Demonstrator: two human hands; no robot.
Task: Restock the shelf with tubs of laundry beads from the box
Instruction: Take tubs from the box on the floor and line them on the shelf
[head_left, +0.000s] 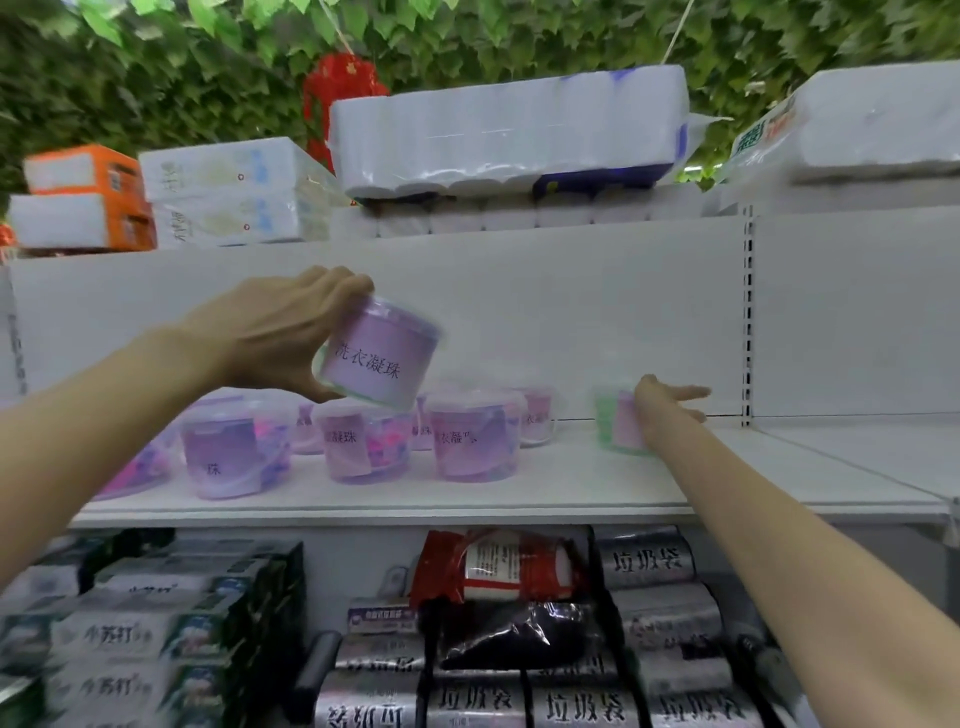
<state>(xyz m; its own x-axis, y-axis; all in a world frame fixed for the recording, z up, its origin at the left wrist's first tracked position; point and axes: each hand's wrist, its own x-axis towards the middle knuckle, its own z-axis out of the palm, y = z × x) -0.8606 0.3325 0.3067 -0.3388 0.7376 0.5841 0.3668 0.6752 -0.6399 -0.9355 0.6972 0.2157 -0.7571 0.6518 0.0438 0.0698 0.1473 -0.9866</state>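
Purple tub (382, 353) gripped in left hand (275, 332): fingers curled over the lid, thumb under the base, label facing the camera. Held tilted in the air, just above front row (363, 447) on shelf (571, 483); too blurred to tell whether it touches the row below.

Three purple tubs upright in that row, along the left half of the shelf near its front edge. Leaning tub (137, 467) beside them at the left edge, tipped over to the left. Back tubs (537, 413) behind the row, close to back panel (597, 312).

Green tub (615, 421) upright to the right of the row, apart from it, toward the back edge. Right hand (670, 405) against its right side, fingers stretched out straight toward the back panel, none curled. Thumb hidden, so no telling whether it has any hold on the tub.

Up on the top board: toilet rolls (509, 130) in a plastic pack, tissue packs (228, 192) to their left, orange packs (83, 197) at the left end. Leaves (156, 62) overhead, red ornament (337, 88) hanging among them.

Under the shelf: silver rolls (644, 561) at right and along the front, red bag (498, 566) lying above black bag (514, 634) in the middle, stacked boxes (156, 623) at left.
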